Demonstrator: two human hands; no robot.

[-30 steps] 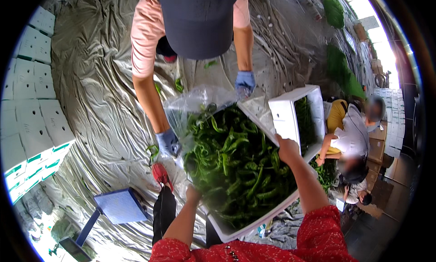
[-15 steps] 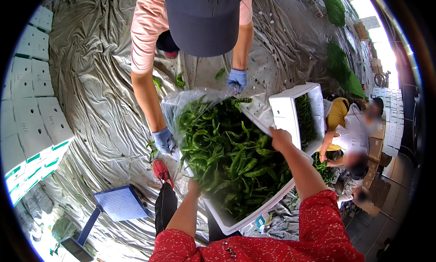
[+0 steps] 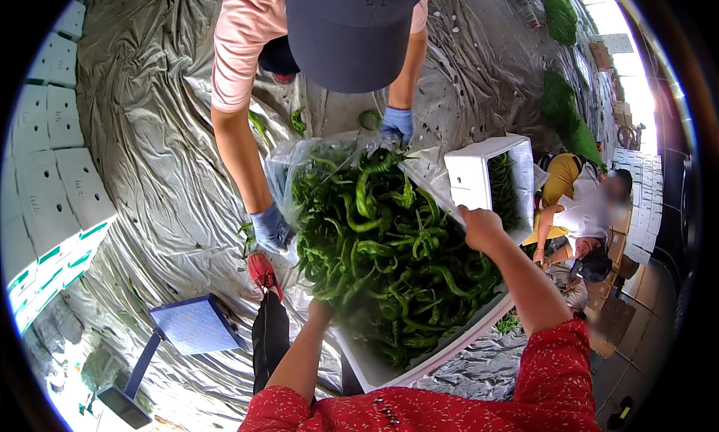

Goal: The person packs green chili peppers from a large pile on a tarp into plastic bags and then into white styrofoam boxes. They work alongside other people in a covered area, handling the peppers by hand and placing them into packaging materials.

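Grey tarp point(image 3: 165, 170) covers the floor. White box point(image 3: 389, 368) at centre, heaped w/ green peppers point(image 3: 389, 260). Co-worker's blue-gloved hands point(image 3: 271, 228) grip clear liner bag point(image 3: 299, 159) at 10–12 o'clock. Right hand point(image 3: 481, 226) clasps box rim at 3 o'clock. Left hand point(image 3: 320, 306) at 7 o'clock, buried in peppers; grip can't tell.

left hand point(image 3: 320, 309) | buried under green peppers point(image 3: 389, 252) | grip unseen
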